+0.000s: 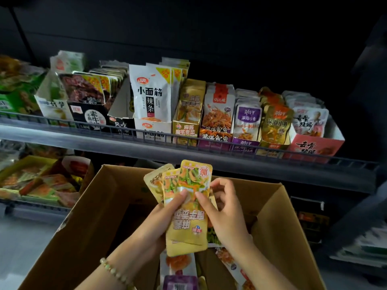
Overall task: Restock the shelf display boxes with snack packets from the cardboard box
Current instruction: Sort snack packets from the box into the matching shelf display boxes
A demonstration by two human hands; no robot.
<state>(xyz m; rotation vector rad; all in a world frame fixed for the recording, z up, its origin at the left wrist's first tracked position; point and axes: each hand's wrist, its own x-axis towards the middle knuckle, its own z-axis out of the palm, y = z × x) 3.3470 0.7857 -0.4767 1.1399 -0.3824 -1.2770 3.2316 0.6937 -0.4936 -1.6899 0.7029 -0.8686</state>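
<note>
At the wrist of the left hand (161,221) sat a bracelet (114,271) of small pale beads — rounded, pearly; both forearms were bare.

Centre: yellow-gold foil snack packets (188,206), green and orange strip print up top, white characters below, small red round logo. Plain brown cardboard box (282,227) around them; purple packet with white patch (180,282) at bottom edge. Shelf row, left to right: black display box (90,116) with white disc; white pouch (150,95), black characters, yellow corner patch; gold display box (186,126), red-brown characters; white packets with purple panels (248,118); pink-red display box (314,147), dark characters. Dark grey wire rail (188,141). Lower left: pale green-and-cream bead bracelet (115,271).
</note>
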